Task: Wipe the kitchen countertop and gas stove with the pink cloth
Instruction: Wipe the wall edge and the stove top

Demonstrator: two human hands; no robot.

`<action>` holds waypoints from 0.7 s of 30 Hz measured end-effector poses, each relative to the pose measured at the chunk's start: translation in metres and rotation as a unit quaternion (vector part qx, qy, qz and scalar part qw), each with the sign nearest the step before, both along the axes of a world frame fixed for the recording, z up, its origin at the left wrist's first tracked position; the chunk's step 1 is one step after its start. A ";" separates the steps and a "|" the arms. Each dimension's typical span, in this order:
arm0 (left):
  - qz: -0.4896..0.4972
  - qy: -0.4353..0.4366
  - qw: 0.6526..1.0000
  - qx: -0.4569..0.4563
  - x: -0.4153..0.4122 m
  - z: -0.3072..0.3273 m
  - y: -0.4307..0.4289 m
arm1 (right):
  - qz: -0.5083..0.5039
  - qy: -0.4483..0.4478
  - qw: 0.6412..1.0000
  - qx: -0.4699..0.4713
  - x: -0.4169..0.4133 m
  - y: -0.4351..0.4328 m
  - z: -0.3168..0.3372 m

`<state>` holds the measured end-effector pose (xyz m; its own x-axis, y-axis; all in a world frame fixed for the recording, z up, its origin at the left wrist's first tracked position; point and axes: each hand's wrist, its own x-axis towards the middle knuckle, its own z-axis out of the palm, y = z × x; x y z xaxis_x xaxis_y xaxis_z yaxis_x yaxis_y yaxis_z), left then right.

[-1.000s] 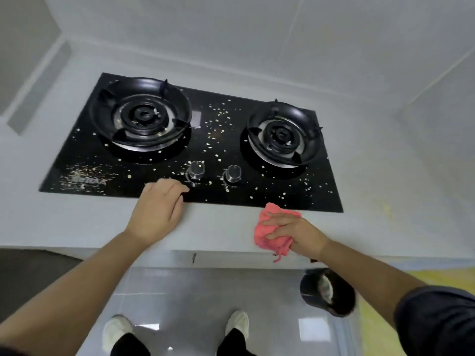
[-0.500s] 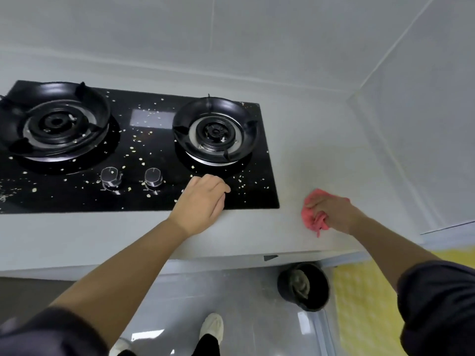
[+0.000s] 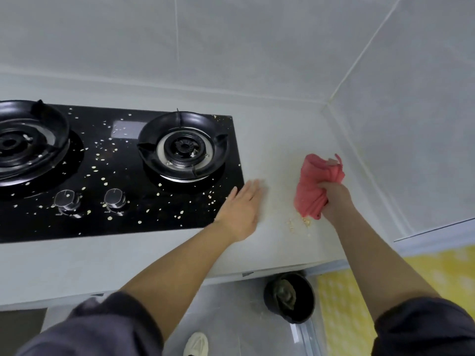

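On the pale countertop [image 3: 277,140] right of the gas stove [image 3: 144,214], the fingers of the right hand [image 3: 335,201] curl round the pink cloth [image 3: 314,181], a bunched, creased wad with a loose corner sticking up at its far end. Its near edge is just beside a small heap of yellowish crumbs [image 3: 299,223]. Just left, the left hand [image 3: 241,209] lies flat, fingers straight, at the stove's near right corner. Pale flakes [image 3: 102,179] speckle the black glass around the burners [image 3: 183,147] and knobs [image 3: 114,199].

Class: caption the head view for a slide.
Right hand grips pink cloth on countertop; left hand flat beside crumb-strewn gas stove.
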<state>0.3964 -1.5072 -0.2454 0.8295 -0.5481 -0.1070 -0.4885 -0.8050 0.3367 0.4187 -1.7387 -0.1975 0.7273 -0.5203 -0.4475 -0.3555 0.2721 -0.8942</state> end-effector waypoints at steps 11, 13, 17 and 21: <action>0.010 0.051 0.971 0.234 0.037 0.023 -0.114 | -0.092 -0.010 0.995 0.039 0.001 -0.023 -0.001; 0.025 0.017 0.987 0.156 0.035 0.025 -0.124 | -0.092 -0.013 0.995 0.043 -0.001 -0.029 0.000; -0.113 0.011 0.955 0.274 0.020 0.015 -0.132 | -0.107 -0.026 0.991 0.072 -0.004 -0.034 0.000; -0.013 -0.024 0.976 0.217 0.037 0.021 -0.131 | -0.093 -0.020 0.995 0.043 -0.005 -0.041 0.002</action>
<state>0.4330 -1.6377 -0.2240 0.8262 -0.4805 -0.2941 -0.5171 -0.8540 -0.0572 0.4141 -1.7794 -0.1953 0.6400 -0.6084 -0.4694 -0.2569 0.4063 -0.8769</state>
